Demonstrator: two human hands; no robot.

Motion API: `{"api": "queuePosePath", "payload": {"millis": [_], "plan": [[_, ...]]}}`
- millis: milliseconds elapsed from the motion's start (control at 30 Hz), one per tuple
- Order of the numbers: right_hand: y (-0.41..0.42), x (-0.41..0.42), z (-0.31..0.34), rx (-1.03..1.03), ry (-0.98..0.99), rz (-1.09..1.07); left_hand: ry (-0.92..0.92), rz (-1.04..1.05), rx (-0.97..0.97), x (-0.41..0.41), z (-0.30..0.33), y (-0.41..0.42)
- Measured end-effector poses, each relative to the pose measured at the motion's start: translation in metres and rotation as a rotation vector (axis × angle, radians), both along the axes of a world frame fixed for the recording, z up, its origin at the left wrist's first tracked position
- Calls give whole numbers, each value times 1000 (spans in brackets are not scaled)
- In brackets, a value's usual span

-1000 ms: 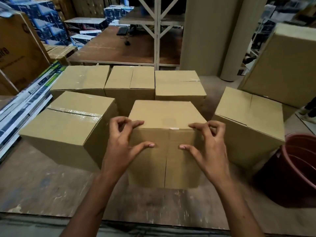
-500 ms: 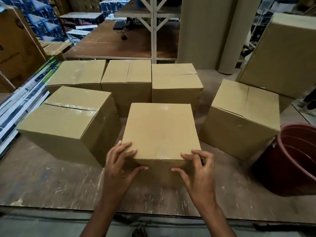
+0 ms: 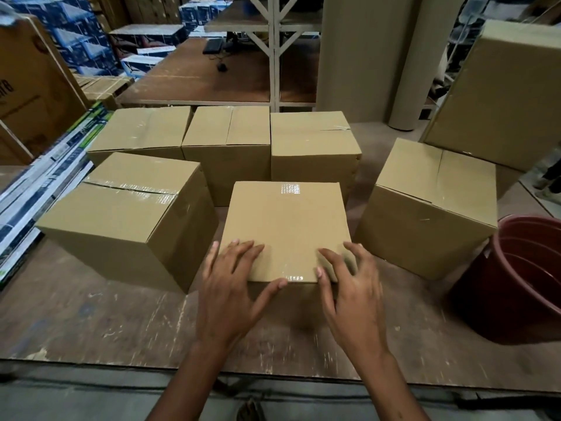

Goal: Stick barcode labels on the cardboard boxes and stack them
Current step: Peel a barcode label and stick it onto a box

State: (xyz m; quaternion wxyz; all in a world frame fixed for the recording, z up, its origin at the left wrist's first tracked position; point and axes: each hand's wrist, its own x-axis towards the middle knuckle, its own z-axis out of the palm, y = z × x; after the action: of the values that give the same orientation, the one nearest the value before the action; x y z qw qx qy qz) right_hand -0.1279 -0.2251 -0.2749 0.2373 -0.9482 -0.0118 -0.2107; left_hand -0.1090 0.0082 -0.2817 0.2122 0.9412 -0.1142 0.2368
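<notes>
Your left hand and right hand press spread on the centre box; shove unevenly and it bumps the two-o'clock box.

Both forearms were bare up to the frame's lower edge, with no sleeve in view. The left hand and right hand were bare too, fingernails short, wrists and fingers slender.

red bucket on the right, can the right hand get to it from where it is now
Probably yes. The right hand rests on the near edge of the centre box, and the red bucket stands to its right at the table edge with only bare table between them.
</notes>
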Motion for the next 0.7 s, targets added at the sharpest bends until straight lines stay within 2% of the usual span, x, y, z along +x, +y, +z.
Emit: {"api": "queuePosePath", "payload": {"millis": [133,267,400,600,700], "plan": [[13,14,12,-151,73,102,142,10,184,13,17,-20],[23,22,18,-191,156,138,229,86,254,21,16,-25],[10,25,20,-124,187,43,278,111,164,19,18,-20],[-1,27,21,-42,198,67,337,116,113,24,25,-11],[-9,28,21,83,238,47,363,140,18,28,24,-3]]}}
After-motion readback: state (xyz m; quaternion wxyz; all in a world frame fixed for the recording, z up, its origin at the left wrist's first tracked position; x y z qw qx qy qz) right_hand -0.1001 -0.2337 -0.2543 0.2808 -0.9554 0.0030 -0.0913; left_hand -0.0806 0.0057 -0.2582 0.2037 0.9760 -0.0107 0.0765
